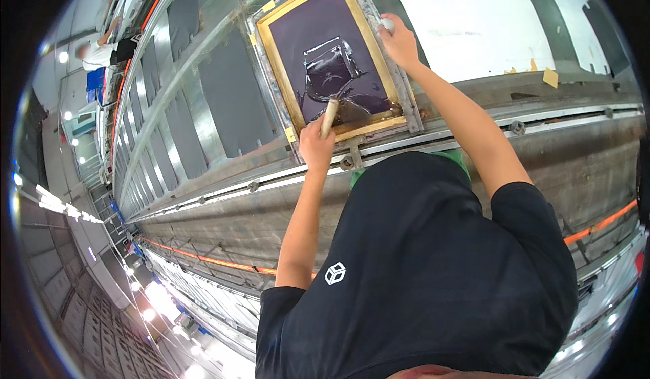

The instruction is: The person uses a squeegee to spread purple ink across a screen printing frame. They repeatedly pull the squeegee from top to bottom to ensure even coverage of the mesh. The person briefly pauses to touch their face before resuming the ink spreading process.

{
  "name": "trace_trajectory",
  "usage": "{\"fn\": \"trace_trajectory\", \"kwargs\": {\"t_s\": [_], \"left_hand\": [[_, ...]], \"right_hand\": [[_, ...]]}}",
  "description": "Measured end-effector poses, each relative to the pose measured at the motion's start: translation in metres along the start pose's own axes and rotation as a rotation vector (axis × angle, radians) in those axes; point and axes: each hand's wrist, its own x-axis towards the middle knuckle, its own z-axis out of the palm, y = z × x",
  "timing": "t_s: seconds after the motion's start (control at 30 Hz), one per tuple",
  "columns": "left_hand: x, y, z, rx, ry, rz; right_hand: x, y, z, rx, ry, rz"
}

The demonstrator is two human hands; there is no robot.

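A screen-printing frame [279, 84] edged in yellow lies on the long table in front of me. Its dark purple mesh [298, 30] carries a glossy pool of dark ink [330, 71], thickest around the middle and streaked toward the near edge. My left hand [317, 145] is closed on a pale wooden handle [330, 116] at the frame's near edge. The handle points into the wet ink, and I cannot make out the tool's head. At the frame's far right side, my right hand [398, 42] is closed around a small white knob [387, 24].
Grey fabric panels [233, 94] lie along the table to the left. White sheets [470, 20] lie to the right, near a yellow tape scrap [550, 77]. A metal rail [379, 150] with bolts runs along the near edge. Another person [101, 54] is far left.
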Motion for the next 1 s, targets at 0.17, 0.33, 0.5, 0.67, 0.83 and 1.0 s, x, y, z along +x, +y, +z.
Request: {"fn": "trace_trajectory", "kwargs": {"t_s": [0.17, 0.33, 0.5, 0.67, 0.83, 1.0], "left_hand": [[0.018, 0.054, 0.009, 0.003, -0.177, 0.42], [0.073, 0.064, -0.001, -0.076, -0.396, 0.541], [0.101, 0.099, 0.002, 0.052, -0.485, 0.696], [0.106, 0.094, 0.003, 0.031, -0.448, 0.723], [0.109, 0.076, -0.015, 0.114, -0.391, 0.679], [0.109, 0.099, 0.005, 0.095, -0.418, 0.767]], "right_hand": [[0.0, 0.001, -0.002, -0.002, -0.003, 0.019], [-0.001, -0.002, -0.001, 0.004, 0.0, 0.018], [0.001, -0.002, 0.003, -0.014, 0.071, -0.032], [-0.002, -0.008, -0.001, 0.001, -0.002, -0.001], [-0.004, -0.008, 0.0, -0.009, 0.021, 0.017], [-0.001, -0.004, -0.001, -0.008, 0.057, -0.039]]}}
